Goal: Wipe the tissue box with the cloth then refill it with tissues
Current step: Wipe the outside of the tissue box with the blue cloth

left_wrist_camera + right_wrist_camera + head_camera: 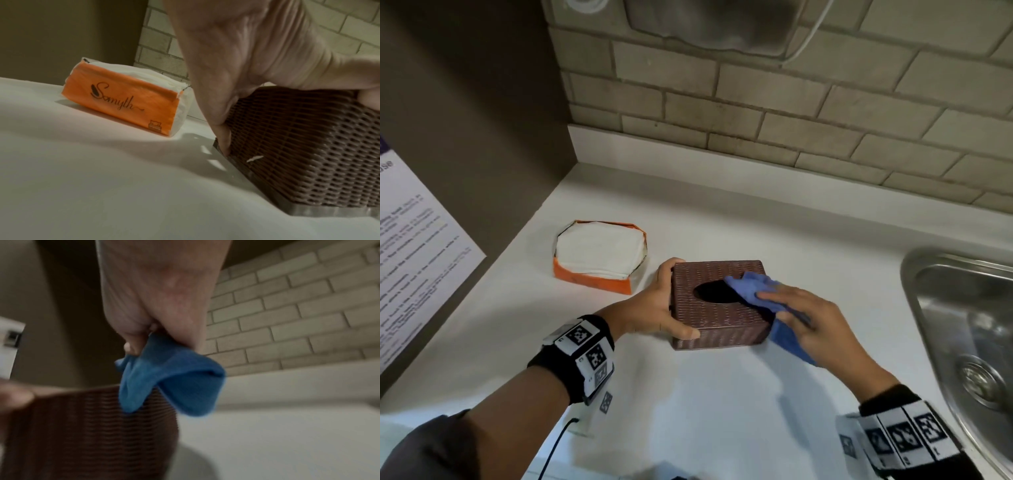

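A brown woven tissue box [719, 320] [298, 146] [86, 431] with a dark oval slot on top sits mid-counter. My left hand [661, 308] [236, 65] grips its left side, thumb on the near face and fingers round the far corner. My right hand [801, 315] [156, 296] holds a blue cloth [753, 287] [170, 378] and presses it on the box's top right edge. The cloth hangs down the right side. An orange tissue pack [599, 257] [123, 100], opened on top with white tissues showing, lies to the left of the box.
A steel sink [962, 342] sits at the right edge of the white counter [722, 411]. A tiled wall [756, 102] runs behind, and a dark side panel with a printed notice [410, 240] stands at the left. A thin black cable [554, 445] lies by the near edge.
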`<move>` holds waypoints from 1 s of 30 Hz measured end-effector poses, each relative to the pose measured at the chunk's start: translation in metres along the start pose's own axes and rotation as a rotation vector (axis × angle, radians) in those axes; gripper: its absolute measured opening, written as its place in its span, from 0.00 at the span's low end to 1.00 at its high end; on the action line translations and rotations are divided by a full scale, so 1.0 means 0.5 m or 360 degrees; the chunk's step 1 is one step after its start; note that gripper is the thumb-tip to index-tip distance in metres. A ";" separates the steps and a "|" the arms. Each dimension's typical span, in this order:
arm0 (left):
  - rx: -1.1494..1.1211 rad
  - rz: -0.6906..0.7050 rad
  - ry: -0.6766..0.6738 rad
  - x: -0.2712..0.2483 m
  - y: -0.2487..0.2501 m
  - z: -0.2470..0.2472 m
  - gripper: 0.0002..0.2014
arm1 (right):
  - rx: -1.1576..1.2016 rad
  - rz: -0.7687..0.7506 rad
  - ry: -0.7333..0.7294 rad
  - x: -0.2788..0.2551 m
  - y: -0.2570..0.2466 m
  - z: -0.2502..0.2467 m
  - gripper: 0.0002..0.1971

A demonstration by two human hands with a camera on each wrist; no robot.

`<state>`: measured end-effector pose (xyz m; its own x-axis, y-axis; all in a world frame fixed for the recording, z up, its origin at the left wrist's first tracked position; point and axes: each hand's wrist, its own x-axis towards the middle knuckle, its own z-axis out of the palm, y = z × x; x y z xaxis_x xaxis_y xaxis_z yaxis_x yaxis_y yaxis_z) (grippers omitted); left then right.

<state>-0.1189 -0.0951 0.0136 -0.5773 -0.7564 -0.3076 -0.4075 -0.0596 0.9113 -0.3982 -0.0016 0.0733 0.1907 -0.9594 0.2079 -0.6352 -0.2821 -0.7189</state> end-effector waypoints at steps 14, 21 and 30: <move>-0.0066 0.0037 0.0044 0.000 -0.003 0.004 0.61 | -0.0872 0.0250 0.0063 0.049 -0.058 0.169 0.27; -0.0071 0.0075 0.0027 -0.002 0.002 0.005 0.61 | -0.0630 0.0238 0.0132 0.038 -0.017 0.134 0.22; -0.0123 0.0106 0.0038 -0.009 -0.003 0.019 0.63 | -0.0750 0.0228 0.0246 0.047 -0.050 0.170 0.20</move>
<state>-0.1224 -0.0854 0.0110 -0.5838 -0.7756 -0.2399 -0.3125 -0.0580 0.9481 -0.3143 -0.0166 0.0400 -0.0134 -0.9680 0.2506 -0.9220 -0.0850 -0.3777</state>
